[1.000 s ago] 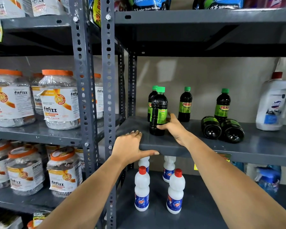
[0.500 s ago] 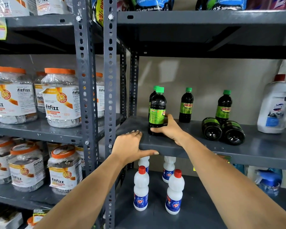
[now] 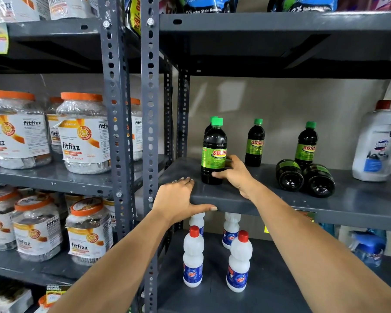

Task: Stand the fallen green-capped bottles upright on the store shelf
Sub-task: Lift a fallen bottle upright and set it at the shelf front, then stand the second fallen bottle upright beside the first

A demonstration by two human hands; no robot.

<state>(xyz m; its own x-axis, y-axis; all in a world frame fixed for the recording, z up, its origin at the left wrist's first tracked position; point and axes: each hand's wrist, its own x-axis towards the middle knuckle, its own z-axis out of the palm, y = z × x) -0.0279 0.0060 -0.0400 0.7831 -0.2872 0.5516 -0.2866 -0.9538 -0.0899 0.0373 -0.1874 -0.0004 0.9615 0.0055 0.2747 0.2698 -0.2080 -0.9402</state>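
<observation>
On shelf (image 3: pixel 359 199), standing bottle (image 3: pixel 213 152) at left, two fallen bottles (image 3: pixel 289 175) side by side to its right, jug (image 3: pixel 375 143) farthest right

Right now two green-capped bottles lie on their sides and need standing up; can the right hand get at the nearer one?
Probably yes, once freed: the right hand grips the upright front bottle, and nothing stands on the shelf between it and the nearer fallen bottle.

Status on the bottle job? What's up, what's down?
Done: two dark green-capped plastic bottles stand upright at the back of the grey metal shelf, with a third half hidden behind the held one. In hand: the right hand grips an upright front bottle, and the left hand rests on the shelf edge. Left: two fallen bottles lie on their sides, touching.
</observation>
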